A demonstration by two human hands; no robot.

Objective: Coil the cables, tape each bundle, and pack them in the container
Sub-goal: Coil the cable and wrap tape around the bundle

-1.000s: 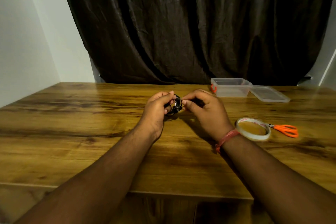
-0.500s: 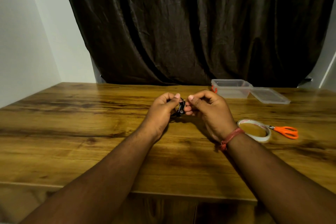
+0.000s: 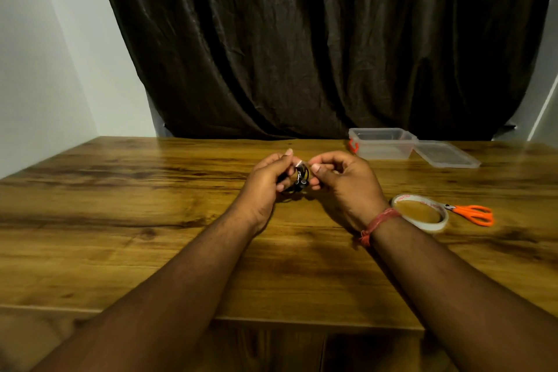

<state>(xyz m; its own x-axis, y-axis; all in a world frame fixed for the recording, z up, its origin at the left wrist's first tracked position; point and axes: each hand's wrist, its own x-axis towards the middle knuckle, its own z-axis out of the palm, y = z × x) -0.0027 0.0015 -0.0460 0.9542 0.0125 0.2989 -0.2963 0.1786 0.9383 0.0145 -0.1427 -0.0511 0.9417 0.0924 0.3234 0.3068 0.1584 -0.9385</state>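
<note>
Wooden table [image 3: 151, 220], mid-surface: left hand [image 3: 265, 183] grips the small black coiled cable [image 3: 299, 180]; right hand [image 3: 341, 181] now pinches a clear tape strip [image 3: 300, 164] onto it, newly visible. Taping has begun.

Dim, soft shadows, perhaps slight blur

A small black coiled cable [image 3: 299, 180] sits above the table; clear open container [image 3: 381, 148] far right.

Dark curtain [image 3: 302, 39] behind wood table [image 3: 120, 220], white walls [image 3: 45, 54] w/ it.
</note>
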